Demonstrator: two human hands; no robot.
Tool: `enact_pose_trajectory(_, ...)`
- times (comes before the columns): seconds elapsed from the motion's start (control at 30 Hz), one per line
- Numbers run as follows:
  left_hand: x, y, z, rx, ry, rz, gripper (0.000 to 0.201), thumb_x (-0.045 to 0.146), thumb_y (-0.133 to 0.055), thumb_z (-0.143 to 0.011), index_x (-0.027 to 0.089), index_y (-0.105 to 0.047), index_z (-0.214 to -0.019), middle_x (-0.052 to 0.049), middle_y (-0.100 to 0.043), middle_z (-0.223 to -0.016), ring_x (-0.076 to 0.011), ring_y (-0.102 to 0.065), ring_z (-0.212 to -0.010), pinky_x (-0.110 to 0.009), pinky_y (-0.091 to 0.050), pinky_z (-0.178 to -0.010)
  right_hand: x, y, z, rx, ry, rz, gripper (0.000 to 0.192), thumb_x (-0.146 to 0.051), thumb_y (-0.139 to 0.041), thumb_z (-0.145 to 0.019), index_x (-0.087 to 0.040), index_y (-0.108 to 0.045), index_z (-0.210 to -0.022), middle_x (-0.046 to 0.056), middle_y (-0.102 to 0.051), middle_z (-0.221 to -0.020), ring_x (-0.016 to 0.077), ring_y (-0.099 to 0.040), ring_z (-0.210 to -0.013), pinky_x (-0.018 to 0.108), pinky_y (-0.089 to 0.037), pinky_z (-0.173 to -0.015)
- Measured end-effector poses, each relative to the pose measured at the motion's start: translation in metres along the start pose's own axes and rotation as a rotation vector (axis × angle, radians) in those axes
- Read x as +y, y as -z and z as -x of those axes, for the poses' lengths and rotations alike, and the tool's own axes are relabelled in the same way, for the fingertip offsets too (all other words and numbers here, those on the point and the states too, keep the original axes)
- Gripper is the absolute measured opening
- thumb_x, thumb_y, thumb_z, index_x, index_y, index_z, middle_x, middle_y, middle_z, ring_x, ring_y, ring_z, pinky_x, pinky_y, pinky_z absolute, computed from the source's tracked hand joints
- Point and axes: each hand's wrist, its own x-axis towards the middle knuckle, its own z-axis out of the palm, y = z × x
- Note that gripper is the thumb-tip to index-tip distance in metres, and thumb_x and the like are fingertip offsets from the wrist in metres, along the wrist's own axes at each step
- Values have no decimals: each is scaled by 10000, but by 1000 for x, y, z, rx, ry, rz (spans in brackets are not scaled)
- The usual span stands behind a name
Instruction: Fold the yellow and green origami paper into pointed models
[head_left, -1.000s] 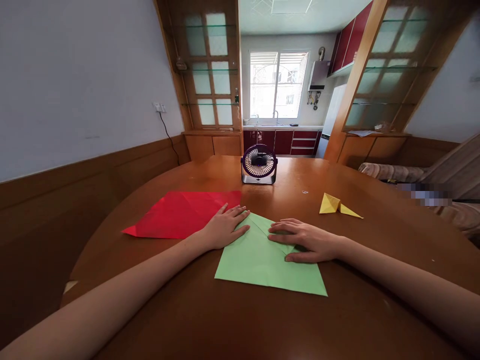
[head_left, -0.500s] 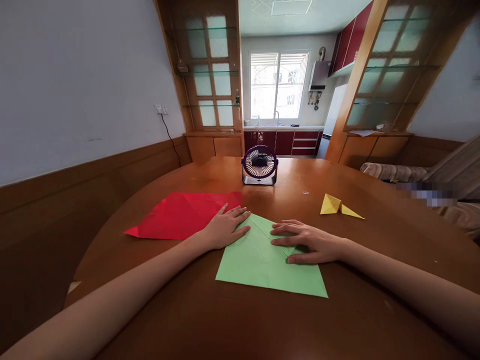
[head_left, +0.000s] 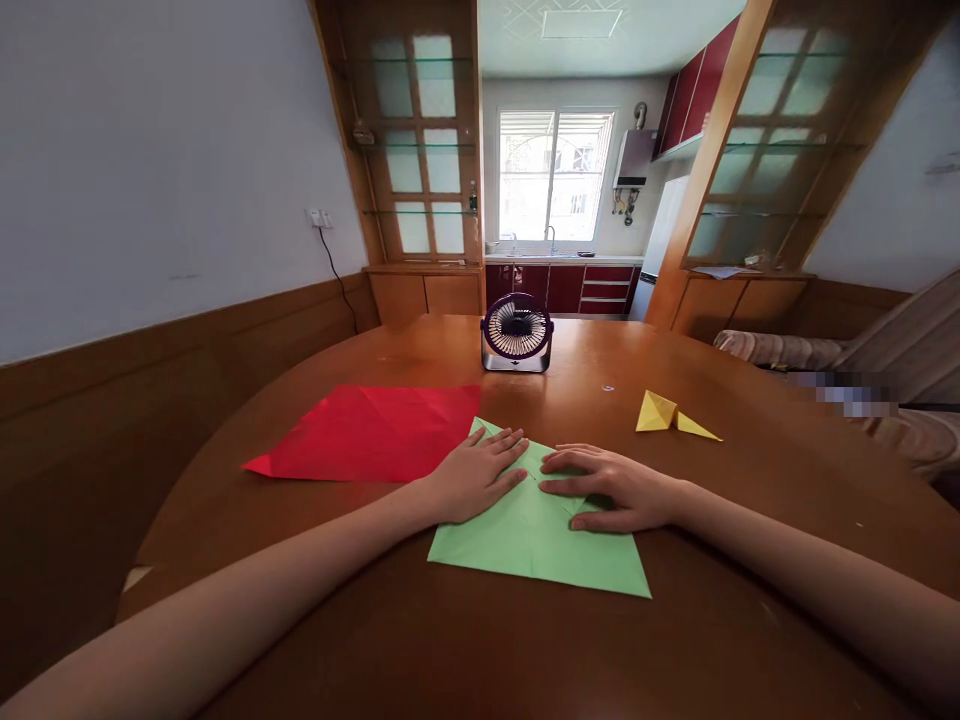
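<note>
Table [head_left: 390, 650] bearing, at its near middle, flat pale green paper [head_left: 525, 550], matte, straight-edged, creased slantwise across its upper part; left hand [head_left: 472, 478] and right hand [head_left: 621, 488] rest on it, fingers [head_left: 561, 487] of both slightly apart

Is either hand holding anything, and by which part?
Neither grips anything: the left hand lies on the left of the folded green paper sheet, the right hand on its right.
</note>
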Motion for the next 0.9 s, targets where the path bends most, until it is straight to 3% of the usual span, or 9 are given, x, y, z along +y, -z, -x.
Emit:
enact_pose_trajectory(0.37,-2,1,0,5,16,20,627,587,-192,-985,251,-228,-1514,-47,-239,-1566,-200,-200,-1457,-423,-126,-1181,2,-2,2,-10,-21,-16,544,-400,-601,-898,-217,-486,-1397,150,-513,-1355,260,-489,-1246,460,-396,-1055)
enact_pose_trajectory(0.73,-22,5,-2,53,177,-60,707,635,-237,-950,190,-291,-1497,-96,-308,-1538,-253,-299,-1420,-436,-190,-1152,3,-2,3,-1,-23,-26,533,-399,-605,-897,-204,-504,-1383,155,-521,-1336,261,-500,-1229,461,-405,-1049)
enact_pose_trajectory(0.9,-28,6,0,50,179,-81,689,622,-249,-951,202,-295,-1496,-80,-310,-1539,-235,-304,-1419,-438,-176,-1161,3,-3,3,10,-15,-34,529,-398,-606,-896,-211,-506,-1381,151,-529,-1333,262,-504,-1230,460,-407,-1048)
